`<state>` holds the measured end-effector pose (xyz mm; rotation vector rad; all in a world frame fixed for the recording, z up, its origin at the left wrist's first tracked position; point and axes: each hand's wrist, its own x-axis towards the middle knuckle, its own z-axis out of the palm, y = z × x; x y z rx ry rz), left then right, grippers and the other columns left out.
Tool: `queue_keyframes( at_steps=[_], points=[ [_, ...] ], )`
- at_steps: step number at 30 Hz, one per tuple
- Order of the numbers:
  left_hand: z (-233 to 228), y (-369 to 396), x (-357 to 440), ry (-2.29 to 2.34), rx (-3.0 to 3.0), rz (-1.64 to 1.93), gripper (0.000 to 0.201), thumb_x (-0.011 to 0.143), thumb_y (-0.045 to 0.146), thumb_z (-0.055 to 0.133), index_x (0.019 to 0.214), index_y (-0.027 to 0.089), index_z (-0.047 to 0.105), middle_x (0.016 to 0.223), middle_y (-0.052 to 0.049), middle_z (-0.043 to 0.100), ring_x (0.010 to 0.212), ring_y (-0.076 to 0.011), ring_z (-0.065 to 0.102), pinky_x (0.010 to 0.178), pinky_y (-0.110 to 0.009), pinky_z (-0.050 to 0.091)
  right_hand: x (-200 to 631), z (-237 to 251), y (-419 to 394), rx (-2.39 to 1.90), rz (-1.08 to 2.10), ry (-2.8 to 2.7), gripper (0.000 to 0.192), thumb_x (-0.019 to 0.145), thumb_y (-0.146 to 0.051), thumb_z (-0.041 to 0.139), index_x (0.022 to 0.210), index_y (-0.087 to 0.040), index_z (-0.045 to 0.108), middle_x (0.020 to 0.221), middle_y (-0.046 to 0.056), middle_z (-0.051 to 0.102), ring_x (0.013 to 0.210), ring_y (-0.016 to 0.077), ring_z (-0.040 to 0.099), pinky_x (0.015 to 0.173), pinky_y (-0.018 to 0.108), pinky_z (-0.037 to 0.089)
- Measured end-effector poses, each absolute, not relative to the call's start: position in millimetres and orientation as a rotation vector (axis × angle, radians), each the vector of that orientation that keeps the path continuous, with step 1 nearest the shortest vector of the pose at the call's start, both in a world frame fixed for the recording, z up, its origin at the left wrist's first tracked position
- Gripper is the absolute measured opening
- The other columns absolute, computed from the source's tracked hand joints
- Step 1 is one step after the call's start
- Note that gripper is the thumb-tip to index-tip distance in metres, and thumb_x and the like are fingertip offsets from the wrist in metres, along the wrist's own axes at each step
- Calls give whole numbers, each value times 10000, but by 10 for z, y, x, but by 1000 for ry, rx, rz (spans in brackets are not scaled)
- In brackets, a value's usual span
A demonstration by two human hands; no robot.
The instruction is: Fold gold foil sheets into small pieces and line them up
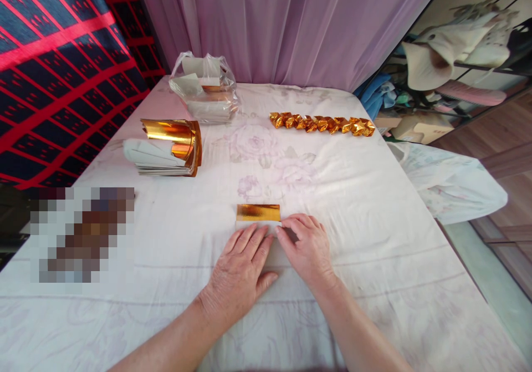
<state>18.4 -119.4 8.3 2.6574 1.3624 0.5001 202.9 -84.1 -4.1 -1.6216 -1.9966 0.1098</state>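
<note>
A small sheet of gold foil paper [258, 213] lies on the table in front of me, its near part showing a white side. My left hand [243, 264] rests flat over the near edge of the sheet, fingers stretched out. At the sheet's right corner, the thumb and forefinger of my right hand [306, 244] pinch the paper. The fingertips cover part of the near edge. Farther back, a row of folded gold foil pieces [322, 123] stretches across the right side. To the left stands a bent stack of gold and white paper sheets [166, 147].
A clear plastic bag [205, 92] with more paper sits at the back left. The table has a pale floral cloth [187, 211]. A blurred patch [89, 233] hides something at the left. Beyond the right edge are a white bag [457, 186] and a shelf with hats [453, 50].
</note>
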Motion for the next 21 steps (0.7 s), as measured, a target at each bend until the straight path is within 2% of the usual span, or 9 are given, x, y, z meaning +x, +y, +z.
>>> queue_keyframes(
  at_steps=[21],
  points=[
    [87,-1193,188,1369,2669,517,551,932,476,544,1375,150,538,1406,-111,585,1328,-278,486,1137,-439,347,2021,-42,-837,-1630,121,-1988,166,917,-310,575,812,-240,681,901,38,703,823,208,595,742,331,385]
  ],
)
